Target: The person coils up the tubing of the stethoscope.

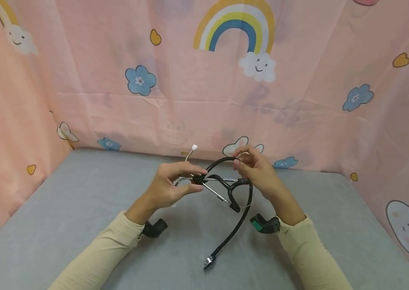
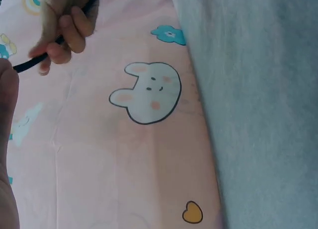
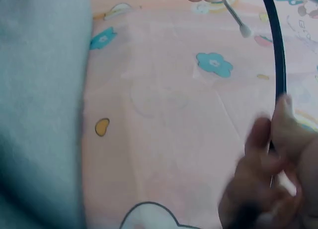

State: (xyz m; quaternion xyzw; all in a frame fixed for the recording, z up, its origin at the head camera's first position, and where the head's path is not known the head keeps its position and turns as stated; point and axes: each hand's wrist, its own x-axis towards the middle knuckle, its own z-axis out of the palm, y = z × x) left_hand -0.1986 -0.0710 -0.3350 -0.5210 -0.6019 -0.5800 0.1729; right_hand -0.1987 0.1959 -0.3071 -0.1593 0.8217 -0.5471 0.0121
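A black stethoscope [image 1: 241, 220] hangs above the table, its tubing bent into a loop. My left hand [image 1: 169, 182] pinches it between thumb and fingers where the tubing crosses the metal ear tubes [image 1: 216, 191]. On the other side my right hand [image 1: 260, 173] pinches the top of the looped tubing; in the left wrist view its fingers [image 2: 74, 33] curl round the black tube. One white ear tip [image 1: 194, 148] sticks up behind my left hand, also visible in the right wrist view [image 3: 245, 30]. Lowest of all dangles the silvery chest piece [image 1: 209, 262].
Beneath the hands lies a grey table [image 1: 81, 225]. A pink printed cloth [image 1: 175, 108] stands behind it and along both sides. Black devices are strapped at the left wrist [image 1: 155, 228] and the right wrist [image 1: 266, 224].
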